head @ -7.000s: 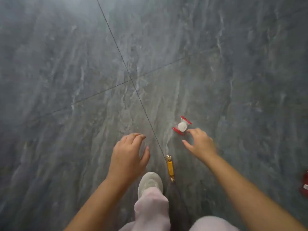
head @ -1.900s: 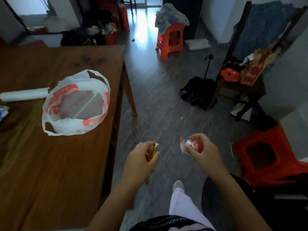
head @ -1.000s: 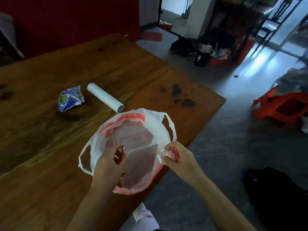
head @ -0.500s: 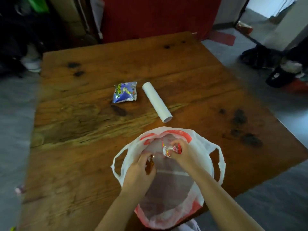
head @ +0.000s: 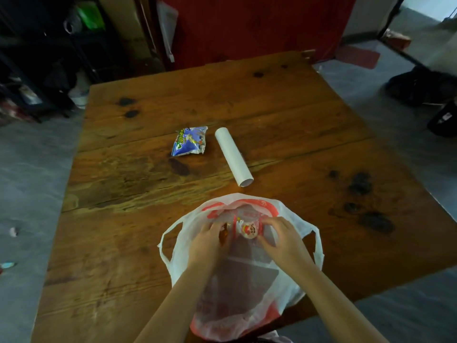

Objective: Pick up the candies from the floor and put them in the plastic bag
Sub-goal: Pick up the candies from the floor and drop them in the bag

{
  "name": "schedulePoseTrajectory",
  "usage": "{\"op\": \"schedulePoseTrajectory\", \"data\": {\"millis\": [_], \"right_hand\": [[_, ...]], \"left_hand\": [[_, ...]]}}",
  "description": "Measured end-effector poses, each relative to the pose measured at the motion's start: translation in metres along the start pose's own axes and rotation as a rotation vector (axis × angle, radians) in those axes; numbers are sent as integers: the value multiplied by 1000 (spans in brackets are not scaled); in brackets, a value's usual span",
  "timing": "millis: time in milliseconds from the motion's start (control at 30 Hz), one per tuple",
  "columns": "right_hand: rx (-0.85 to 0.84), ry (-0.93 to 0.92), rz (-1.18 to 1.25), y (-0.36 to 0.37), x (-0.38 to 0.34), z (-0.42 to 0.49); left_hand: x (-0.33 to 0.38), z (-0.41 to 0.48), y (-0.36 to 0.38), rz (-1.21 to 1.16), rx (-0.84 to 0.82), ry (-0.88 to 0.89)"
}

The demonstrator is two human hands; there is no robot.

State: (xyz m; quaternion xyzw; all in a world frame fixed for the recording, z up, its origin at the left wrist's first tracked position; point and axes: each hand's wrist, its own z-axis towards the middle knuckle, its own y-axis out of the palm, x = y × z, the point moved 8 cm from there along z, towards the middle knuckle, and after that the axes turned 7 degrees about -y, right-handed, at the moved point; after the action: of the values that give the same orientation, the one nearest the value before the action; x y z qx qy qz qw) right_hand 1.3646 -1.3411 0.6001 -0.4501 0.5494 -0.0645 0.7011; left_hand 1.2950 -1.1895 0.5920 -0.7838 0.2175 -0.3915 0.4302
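A white and red plastic bag point(head: 294, 214) lies open on the wooden table point(head: 148, 243), its mouth facing me. Both my hands are over its opening. My left hand point(head: 209, 241) pinches a gold-wrapped candy point(head: 224, 235), mostly hidden by my fingers. My right hand point(head: 282, 237) holds a round red and white wrapped candy point(head: 249, 230) by one twisted end. The two candies sit close together above the bag's inside.
A blue snack packet point(head: 190, 144) and a white tube point(head: 233, 159) lie on the table beyond the bag. Grey floor runs along both sides of the table. Dark bags point(head: 425, 85) lie on the floor at the right, and clutter stands at the back left.
I picked two candies off the floor, one in each hand, and carried them to the table. In the last half second both hands have moved closer together over the bag's mouth.
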Motion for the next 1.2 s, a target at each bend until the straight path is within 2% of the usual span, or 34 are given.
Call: {"op": "schedulePoseTrajectory", "data": {"millis": [233,333,433,533,733,933,1100,1200], "right_hand": [[-17,-32,32,-15,1,-20],[-43,-77,39,-16,-4,-22],[-114,-162,60,-8,-16,-24],[-194,-304,9,5,-39,-29],[-360,-689,-68,59,-107,-59],[-616,-986,-48,138,-192,-129],[-785,-1077,-62,201,-238,-182],[-815,-1128,-125,246,-271,-211]], "left_hand": [[-5,9,8,52,61,-22],[-6,-6,6,100,105,36],[-13,-40,-13,39,202,-21],[-25,-89,-30,102,308,-21],[-101,-206,-37,-25,554,-313],[-169,-324,-28,-68,738,-637],[-231,-387,-24,-142,837,-819],[-281,-420,-33,-166,865,-895]]}}
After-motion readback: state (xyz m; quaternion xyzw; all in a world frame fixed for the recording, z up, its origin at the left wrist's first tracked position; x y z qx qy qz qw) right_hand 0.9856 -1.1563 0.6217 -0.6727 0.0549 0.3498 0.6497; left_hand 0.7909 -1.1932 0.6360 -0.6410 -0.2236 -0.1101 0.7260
